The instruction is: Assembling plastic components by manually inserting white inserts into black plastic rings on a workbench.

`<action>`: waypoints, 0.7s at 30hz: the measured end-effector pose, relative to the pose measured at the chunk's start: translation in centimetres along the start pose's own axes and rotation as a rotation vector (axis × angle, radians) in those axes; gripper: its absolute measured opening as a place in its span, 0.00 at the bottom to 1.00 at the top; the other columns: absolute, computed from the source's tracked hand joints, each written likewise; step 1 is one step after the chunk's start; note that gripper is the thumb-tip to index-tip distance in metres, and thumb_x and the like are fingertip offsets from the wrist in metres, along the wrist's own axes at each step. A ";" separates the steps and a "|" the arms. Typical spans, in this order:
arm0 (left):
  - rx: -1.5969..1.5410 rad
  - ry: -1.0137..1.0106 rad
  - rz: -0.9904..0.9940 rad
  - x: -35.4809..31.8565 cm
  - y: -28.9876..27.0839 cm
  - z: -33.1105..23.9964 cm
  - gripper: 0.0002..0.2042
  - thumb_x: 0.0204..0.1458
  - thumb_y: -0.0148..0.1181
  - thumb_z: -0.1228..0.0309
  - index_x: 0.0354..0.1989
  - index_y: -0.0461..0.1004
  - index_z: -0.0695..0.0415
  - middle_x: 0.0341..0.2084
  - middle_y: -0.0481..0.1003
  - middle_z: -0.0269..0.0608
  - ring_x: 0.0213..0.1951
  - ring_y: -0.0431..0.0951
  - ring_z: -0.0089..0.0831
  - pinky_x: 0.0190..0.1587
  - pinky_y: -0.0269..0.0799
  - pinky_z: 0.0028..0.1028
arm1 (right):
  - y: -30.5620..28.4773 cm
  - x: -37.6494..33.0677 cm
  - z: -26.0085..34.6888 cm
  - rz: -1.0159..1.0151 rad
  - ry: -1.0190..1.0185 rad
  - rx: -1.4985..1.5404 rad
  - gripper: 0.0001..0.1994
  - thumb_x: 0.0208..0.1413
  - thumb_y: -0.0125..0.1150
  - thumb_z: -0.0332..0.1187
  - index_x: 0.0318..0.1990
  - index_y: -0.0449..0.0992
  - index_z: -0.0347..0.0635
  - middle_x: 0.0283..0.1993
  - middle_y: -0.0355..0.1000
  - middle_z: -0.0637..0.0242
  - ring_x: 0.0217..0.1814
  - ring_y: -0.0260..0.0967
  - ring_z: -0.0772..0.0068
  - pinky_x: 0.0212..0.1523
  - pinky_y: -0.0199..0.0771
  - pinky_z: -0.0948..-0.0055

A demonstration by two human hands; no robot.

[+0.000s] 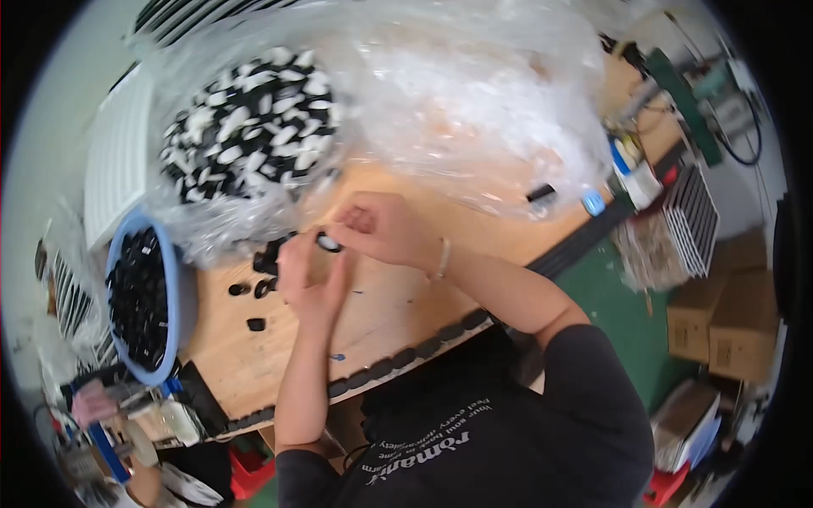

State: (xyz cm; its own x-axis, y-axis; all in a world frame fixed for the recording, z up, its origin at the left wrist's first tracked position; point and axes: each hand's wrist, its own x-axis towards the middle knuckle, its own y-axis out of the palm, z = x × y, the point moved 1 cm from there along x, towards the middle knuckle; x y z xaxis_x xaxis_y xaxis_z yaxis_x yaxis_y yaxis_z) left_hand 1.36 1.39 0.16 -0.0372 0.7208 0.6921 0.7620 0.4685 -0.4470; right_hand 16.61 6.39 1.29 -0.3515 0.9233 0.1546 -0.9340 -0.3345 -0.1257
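Over the wooden table, my left hand is closed around a small black part with a white face, holding it between thumb and fingers. My right hand reaches in from the right, its fingers bent and closed at the same part; whether it pinches anything else is too blurred to see. Just left of my left hand lie several loose black parts. Beyond them a clear plastic bag spreads open around a heap of black and white pieces.
A blue basin full of small black parts stands at the table's left edge. Clear plastic with whitish pieces covers the far side. At the right are a black piece, a blue cap and a bottle. Dark padding lines the near edge.
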 end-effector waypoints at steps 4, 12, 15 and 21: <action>0.003 -0.108 0.025 -0.5 0.1 0.2 0.21 0.37 0.68 0.80 0.45 0.74 0.63 0.36 0.77 0.44 0.39 0.75 0.36 0.45 0.69 0.30 | -2.4 0.1 0.1 -0.054 -0.052 0.045 0.09 0.50 0.66 0.32 0.34 0.76 0.37 0.25 0.73 0.72 0.26 0.67 0.87 0.28 0.68 0.84; -0.024 -0.118 0.073 -0.9 0.1 0.4 0.22 0.38 0.67 0.82 0.46 0.73 0.65 0.36 0.78 0.42 0.38 0.72 0.31 0.45 0.67 0.27 | -15.5 -5.9 1.6 -0.432 -0.158 -0.527 0.08 0.50 0.65 0.30 0.36 0.77 0.35 0.28 0.74 0.69 0.30 0.70 0.82 0.33 0.70 0.81; -0.044 -0.101 0.079 -0.4 -0.6 -0.8 0.22 0.38 0.67 0.81 0.46 0.74 0.64 0.36 0.78 0.42 0.39 0.73 0.32 0.46 0.67 0.28 | -21.7 -10.1 0.9 -0.604 0.030 -0.765 0.08 0.52 0.63 0.31 0.36 0.77 0.35 0.28 0.75 0.68 0.29 0.70 0.82 0.33 0.70 0.81; -0.052 -0.015 0.159 -0.8 0.5 -0.8 0.20 0.41 0.64 0.83 0.46 0.73 0.64 0.37 0.78 0.39 0.37 0.70 0.28 0.42 0.65 0.25 | -25.6 -13.2 -0.4 -0.644 0.193 -1.063 0.06 0.49 0.61 0.28 0.34 0.76 0.36 0.28 0.76 0.56 0.31 0.75 0.60 0.35 0.74 0.68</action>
State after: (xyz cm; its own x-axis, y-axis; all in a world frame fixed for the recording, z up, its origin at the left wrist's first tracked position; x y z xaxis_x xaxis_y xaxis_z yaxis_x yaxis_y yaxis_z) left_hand 2.24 0.67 -0.17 0.0772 0.7917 0.6060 0.7918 0.3207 -0.5199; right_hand 45.20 2.81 2.09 0.2472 0.9047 0.3470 -0.3874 0.4206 -0.8204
